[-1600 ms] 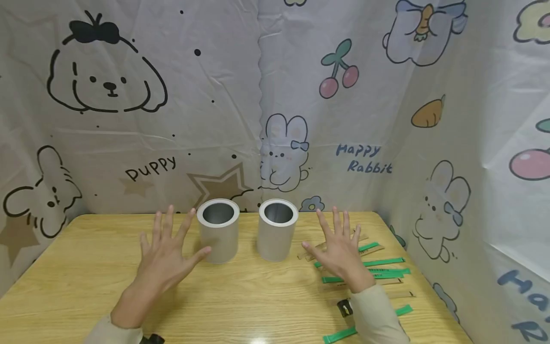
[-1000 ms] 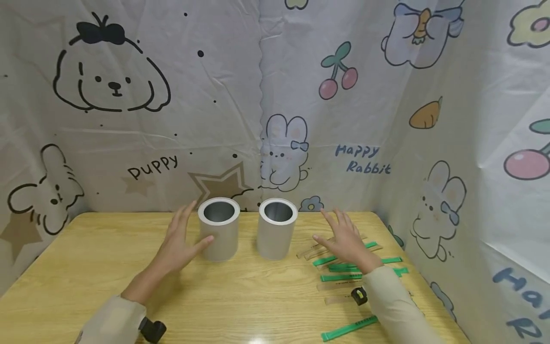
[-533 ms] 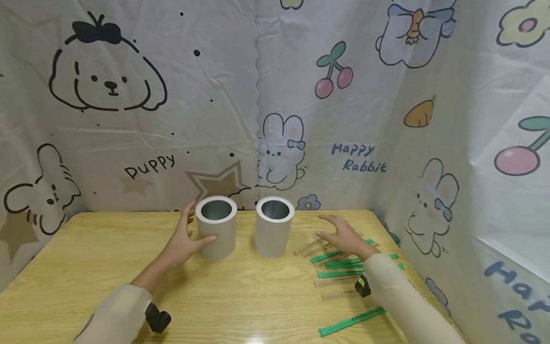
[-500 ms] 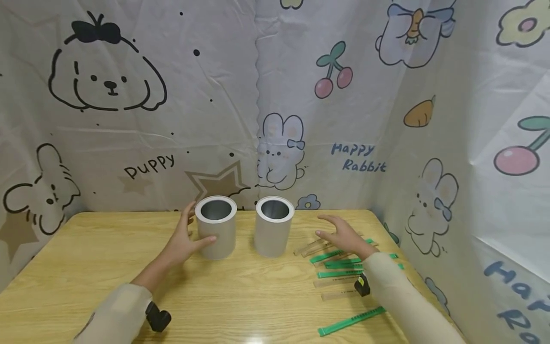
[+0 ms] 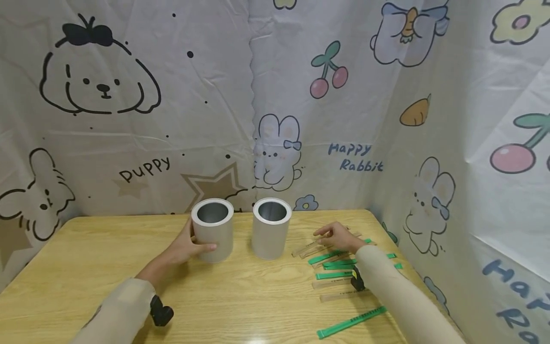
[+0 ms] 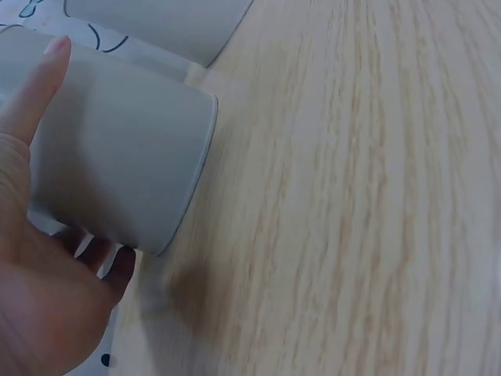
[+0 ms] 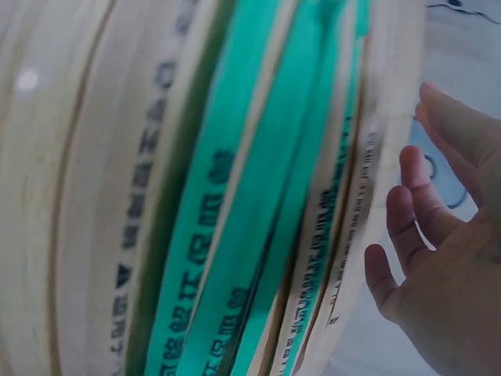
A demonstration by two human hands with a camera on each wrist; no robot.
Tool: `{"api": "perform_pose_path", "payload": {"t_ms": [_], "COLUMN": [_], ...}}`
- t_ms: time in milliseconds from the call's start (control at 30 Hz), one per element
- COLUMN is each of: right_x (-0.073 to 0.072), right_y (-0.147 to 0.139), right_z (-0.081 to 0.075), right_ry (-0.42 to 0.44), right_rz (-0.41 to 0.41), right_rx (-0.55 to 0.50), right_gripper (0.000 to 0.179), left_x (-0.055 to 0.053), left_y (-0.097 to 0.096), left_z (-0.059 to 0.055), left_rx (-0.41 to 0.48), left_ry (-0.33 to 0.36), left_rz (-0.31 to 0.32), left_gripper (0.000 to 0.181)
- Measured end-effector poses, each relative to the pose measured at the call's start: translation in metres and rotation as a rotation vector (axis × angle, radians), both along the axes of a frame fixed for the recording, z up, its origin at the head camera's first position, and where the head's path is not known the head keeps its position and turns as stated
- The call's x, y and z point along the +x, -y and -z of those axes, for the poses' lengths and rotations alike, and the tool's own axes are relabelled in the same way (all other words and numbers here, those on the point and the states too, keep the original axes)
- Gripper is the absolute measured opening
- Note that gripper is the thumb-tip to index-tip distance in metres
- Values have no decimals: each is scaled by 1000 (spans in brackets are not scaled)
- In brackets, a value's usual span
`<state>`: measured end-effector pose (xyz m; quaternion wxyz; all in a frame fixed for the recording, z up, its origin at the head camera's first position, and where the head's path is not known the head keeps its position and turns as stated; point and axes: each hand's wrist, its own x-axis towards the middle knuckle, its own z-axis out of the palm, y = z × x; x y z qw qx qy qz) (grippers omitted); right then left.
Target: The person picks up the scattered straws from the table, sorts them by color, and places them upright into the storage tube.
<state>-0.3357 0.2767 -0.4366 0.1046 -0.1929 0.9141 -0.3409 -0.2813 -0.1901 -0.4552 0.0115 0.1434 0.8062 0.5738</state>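
Two upright white cylindrical canisters with thick rims and grey insides stand at the table's far side. My left hand (image 5: 182,247) holds the left canister (image 5: 216,242) from its left, thumb across the front and fingers round the back; the left wrist view shows the thumb along the wall of this canister (image 6: 129,149), its base at the tabletop. The right canister (image 5: 270,240) stands a short gap away. My right hand (image 5: 339,236), fingers bent and nothing between them, is over the far end of long thin stick packets, green packets (image 7: 266,172) and brown packets (image 5: 337,296) with dark print.
The light wooden table (image 5: 249,301) ends at a cartoon-printed cloth (image 5: 206,129) hung behind and to the right. One green packet (image 5: 352,322) lies apart, nearer the front. Each sleeve has a small black camera (image 5: 161,310) at the wrist.
Both hands, first spread above the table, have come down. My left hand has closed round the left canister. My right hand has lowered towards the packets, its fingers bending. The canisters stay in place.
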Motion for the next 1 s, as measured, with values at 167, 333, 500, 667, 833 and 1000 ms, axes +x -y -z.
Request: {"api": "perform_pose_path", "payload": {"t_ms": [167,333,500,667,833,1000], "right_x": [-3,-7,-8,-7,-9,-12], "right_y": [1,5,9,13,15,14], "right_z": [6,11,15,13,11,9], "right_ry": [-22,-26,-40,-50,-45,-51], "right_rz": [-26,-18,16,16,14,-15], "right_rx": [12,27,64,66,57,47], "right_gripper": [25,19,14,11,7,6], "left_x": [-3,-3,-4,-4,-3,-3], "left_y": [-4,-4,-4,-2,-2,-4], "left_z": [6,11,15,18,19,19], "left_rx": [27,14,8,9,12,7], "left_ry": [31,69,104,142,164,180], "left_rz": [11,-16,5,10,5,-9], "left_gripper": [119,120,116,115,116,116]}}
